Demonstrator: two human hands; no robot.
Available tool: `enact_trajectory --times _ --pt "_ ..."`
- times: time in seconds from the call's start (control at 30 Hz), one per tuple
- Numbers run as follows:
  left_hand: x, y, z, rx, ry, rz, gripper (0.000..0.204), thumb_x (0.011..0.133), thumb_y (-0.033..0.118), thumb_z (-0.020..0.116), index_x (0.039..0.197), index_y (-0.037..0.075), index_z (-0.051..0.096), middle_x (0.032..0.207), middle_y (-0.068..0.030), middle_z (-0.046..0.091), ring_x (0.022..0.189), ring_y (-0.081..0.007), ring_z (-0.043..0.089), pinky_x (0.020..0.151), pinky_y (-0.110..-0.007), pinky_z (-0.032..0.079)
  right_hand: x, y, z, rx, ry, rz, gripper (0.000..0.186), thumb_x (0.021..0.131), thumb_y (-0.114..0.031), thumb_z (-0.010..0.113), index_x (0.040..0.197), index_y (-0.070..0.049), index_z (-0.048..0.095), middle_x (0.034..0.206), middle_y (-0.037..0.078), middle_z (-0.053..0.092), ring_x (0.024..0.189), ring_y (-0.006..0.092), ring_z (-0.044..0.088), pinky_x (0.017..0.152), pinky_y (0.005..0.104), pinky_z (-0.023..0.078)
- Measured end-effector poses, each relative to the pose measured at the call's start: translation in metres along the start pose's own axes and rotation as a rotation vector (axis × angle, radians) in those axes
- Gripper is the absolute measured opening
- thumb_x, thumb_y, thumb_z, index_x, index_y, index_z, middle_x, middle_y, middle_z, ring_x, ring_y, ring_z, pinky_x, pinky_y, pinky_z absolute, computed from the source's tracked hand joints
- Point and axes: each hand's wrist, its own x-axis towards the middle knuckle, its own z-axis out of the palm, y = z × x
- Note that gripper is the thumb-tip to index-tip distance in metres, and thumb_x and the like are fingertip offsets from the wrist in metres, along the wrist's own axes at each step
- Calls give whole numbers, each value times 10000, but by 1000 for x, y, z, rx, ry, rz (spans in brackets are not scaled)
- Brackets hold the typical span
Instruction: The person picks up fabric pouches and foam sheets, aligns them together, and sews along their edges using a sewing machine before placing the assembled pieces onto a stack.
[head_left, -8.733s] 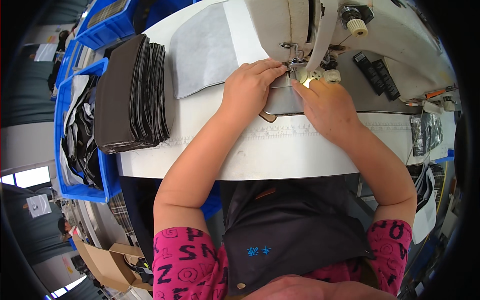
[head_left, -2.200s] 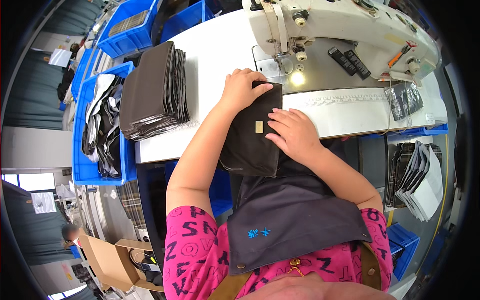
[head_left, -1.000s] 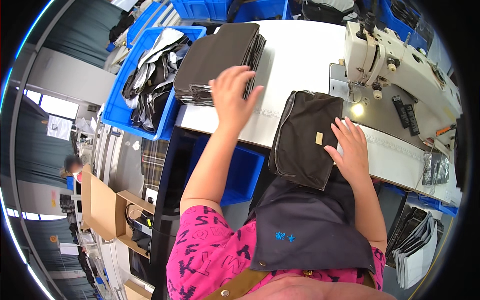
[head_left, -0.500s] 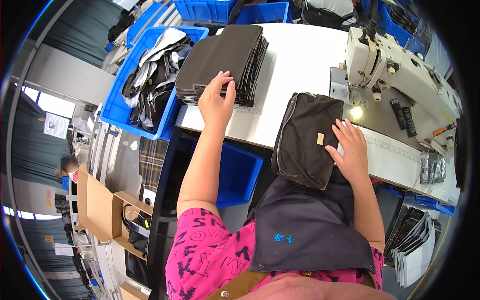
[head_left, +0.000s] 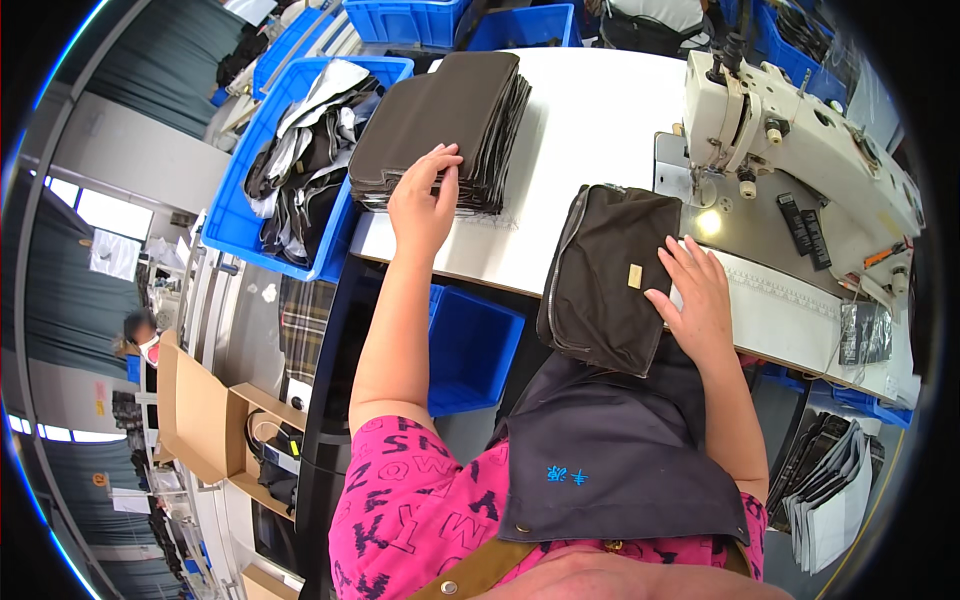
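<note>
My left hand is at the front edge of a thick stack of dark brown cut panels on the left side of the table, fingertips on the top layers, fingers slightly bent and thumb apart. My right hand lies open on the right edge of a dark brown fabric pouch with a zipper and a small beige label, which rests at the table's front edge. The white sewing machine stands just behind the pouch, its light shining on the needle plate.
A blue bin of loose black and white pieces sits left of the table. Another blue bin is under it. An open cardboard box is lower left. Folded panels hang lower right. A person is at the far left.
Earlier both hands were at the machine, then on the pouch. My left hand has since left the pouch for the stack and dropped onto its front edge. The pouch stayed under my right hand.
</note>
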Motion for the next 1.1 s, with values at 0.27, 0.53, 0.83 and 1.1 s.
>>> enact_trajectory --times 0.27,0.53,0.83,1.1 --pt "2 -5 -10 -96 -113 -20 196 961 172 745 1155 142 747 1329 20 747 1392 -217 601 1223 -597 277 0 0 0 -10 6 -5 563 946 -345 743 1407 -41 633 1536 110 572 1476 348 451 1227 528 322" --pt "9 -5 -15 -165 -185 -108 164 996 214 708 1116 126 776 1297 -9 765 1399 -202 598 1242 -575 264 0 1 1 -18 3 1 561 950 -353 739 1410 -49 631 1539 109 568 1479 343 449 1225 527 324" --pt "33 0 -7 -139 325 -145 247 1108 221 550 1062 6 662 925 -141 690 877 -218 626 838 -344 496 2 -2 0 0 -3 -4 545 960 -350 730 1401 -43 640 1538 110 573 1480 340 448 1229 523 317" --pt "74 48 -85 -307 888 90 241 1159 281 477 1124 47 522 988 -21 502 905 -139 458 834 -293 412 -1 0 1 -4 20 8 449 993 -252 682 1390 -47 644 1514 103 585 1465 333 462 1222 522 327"
